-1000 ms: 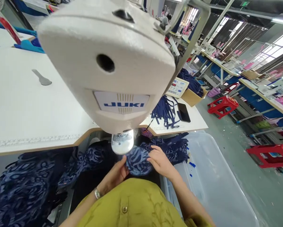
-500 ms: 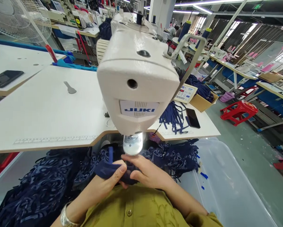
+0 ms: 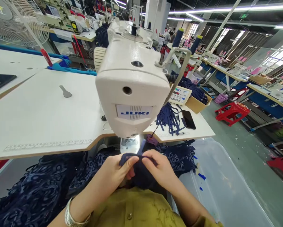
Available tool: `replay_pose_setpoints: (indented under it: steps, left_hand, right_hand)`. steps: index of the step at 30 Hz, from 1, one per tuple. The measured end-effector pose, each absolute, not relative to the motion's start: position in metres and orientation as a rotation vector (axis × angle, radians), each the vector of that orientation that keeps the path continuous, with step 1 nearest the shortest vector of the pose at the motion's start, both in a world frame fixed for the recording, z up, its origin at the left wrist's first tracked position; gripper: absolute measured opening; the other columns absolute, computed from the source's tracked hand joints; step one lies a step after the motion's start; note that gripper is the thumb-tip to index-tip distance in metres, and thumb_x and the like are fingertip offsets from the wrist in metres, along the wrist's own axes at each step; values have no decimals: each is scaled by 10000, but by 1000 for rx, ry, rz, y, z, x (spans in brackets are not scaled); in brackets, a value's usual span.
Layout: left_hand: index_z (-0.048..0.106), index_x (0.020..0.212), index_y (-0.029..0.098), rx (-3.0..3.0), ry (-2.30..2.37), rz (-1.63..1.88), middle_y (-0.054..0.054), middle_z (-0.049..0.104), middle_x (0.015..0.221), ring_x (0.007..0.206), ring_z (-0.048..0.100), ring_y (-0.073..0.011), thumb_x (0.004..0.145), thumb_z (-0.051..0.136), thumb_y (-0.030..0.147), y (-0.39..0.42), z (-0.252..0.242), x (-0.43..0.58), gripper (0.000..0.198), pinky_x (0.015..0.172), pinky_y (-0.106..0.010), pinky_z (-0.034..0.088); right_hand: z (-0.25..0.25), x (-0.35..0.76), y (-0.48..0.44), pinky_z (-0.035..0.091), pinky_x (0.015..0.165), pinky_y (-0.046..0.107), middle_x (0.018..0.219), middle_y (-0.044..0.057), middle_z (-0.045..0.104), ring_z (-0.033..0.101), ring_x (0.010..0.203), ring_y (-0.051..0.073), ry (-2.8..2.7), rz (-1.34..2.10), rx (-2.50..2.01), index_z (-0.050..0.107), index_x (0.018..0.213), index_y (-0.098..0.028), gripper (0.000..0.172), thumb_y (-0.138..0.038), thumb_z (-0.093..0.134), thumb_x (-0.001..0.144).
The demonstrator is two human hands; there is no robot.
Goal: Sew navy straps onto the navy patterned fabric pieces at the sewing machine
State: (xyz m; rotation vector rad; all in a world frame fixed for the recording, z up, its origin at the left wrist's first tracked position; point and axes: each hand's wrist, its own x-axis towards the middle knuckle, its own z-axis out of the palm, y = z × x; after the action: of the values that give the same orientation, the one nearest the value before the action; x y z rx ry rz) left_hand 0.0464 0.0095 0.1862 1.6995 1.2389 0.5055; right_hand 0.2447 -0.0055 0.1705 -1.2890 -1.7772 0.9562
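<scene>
Just in front of the sewing machine (image 3: 132, 85), my left hand (image 3: 119, 168) pinches the edge of a dark navy piece of fabric (image 3: 141, 173) between thumb and fingers. My right hand (image 3: 159, 165) grips the same edge a little to the right, thumb and fingers closed on it. A short blue strip (image 3: 142, 147) sticks up from the edge between both hands. The fabric hangs below the hands over my lap. Behind it lies the machine's metal sewing bed (image 3: 129, 145), lit by the lamp. Patterned navy lace fabric (image 3: 37, 186) is heaped at the left.
A clear plastic bin (image 3: 217, 176) with blue scraps sits at the right. On the table (image 3: 49, 119) lie a grey flat tool (image 3: 65, 92), navy straps (image 3: 167, 118) and a phone (image 3: 189, 119). A cardboard box (image 3: 198, 103) stands behind; a red stool (image 3: 232, 113) is on the floor.
My right hand has closed on the fabric edge, having been spread near the machine bed. The left hand has shifted slightly, and the edge now stretches between both hands. The view has moved a little.
</scene>
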Motion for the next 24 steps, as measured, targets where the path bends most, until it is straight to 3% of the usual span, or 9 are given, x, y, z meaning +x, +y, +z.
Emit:
replay_pose_setpoints:
  steps: [3, 5, 8, 10, 12, 15, 18, 24]
  left_hand:
    - [612, 666, 197, 2063, 1503, 580, 34, 563, 483, 444, 533, -117, 935, 406, 499, 10, 179, 41, 454, 463, -220, 374]
    - [629, 727, 199, 2435, 1567, 804, 30, 578, 529, 490, 548, -124, 928, 465, 453, 10, 176, 37, 363, 523, -234, 406]
    - [641, 1020, 182, 2924, 1319, 1083, -46, 712, 914, 860, 657, -179, 910, 551, 314, 12, 174, 35, 194, 839, -301, 469]
    - [567, 1218, 160, 3109, 1142, 1012, -90, 669, 1175, 1114, 600, -206, 919, 539, 255, 16, 170, 34, 315, 1022, -351, 393]
    - [520, 1293, 146, 3178, 1098, 916, -98, 624, 1273, 1208, 551, -205, 936, 503, 235, 19, 164, 34, 368, 1098, -364, 324]
    - [522, 1306, 169, 3148, 1212, 908, -97, 599, 1313, 1233, 540, -219, 939, 503, 228, 19, 151, 33, 372, 1137, -413, 254]
    - [510, 1322, 197, 3071, 1321, 968, -94, 586, 1329, 1246, 530, -224, 930, 530, 225, 13, 142, 33, 394, 1153, -452, 191]
    - [495, 1337, 238, 2953, 1518, 1086, -81, 592, 1319, 1210, 562, -203, 911, 573, 245, 7, 139, 39, 433, 1138, -405, 194]
  right_hand:
    - [168, 244, 11, 408, 686, 210, 779, -29, 626, 571, 737, 115, -1710, 903, -1396, 603, 811, -200, 169, -322, 542, 911]
    - [168, 242, 22, 390, 659, 214, 744, -37, 598, 547, 707, 111, -1747, 932, -1393, 583, 782, -197, 192, -332, 535, 910]
    - [168, 239, 34, 374, 636, 215, 713, -48, 571, 522, 682, 105, -1813, 989, -1332, 564, 755, -195, 190, -320, 542, 897]
    - [167, 238, 38, 367, 618, 218, 695, -51, 550, 503, 664, 104, -1830, 1016, -1314, 545, 738, -194, 197, -325, 555, 884]
    - [164, 240, 42, 365, 596, 222, 681, -57, 523, 484, 638, 105, -1798, 1055, -1304, 537, 797, -201, 162, -340, 568, 874]
    - [160, 244, 47, 392, 604, 229, 698, -56, 515, 490, 637, 112, -1729, 1104, -1231, 513, 1040, -205, 183, -312, 534, 893]
    - [160, 246, 51, 434, 717, 255, 812, -17, 573, 546, 759, 130, -1778, 1028, -1162, 501, 1191, -211, 274, -246, 480, 920]
    - [165, 239, 61, 444, 828, 302, 953, 34, 611, 558, 903, 172, -1979, 776, -1125, 618, 1077, -235, 205, -243, 454, 954]
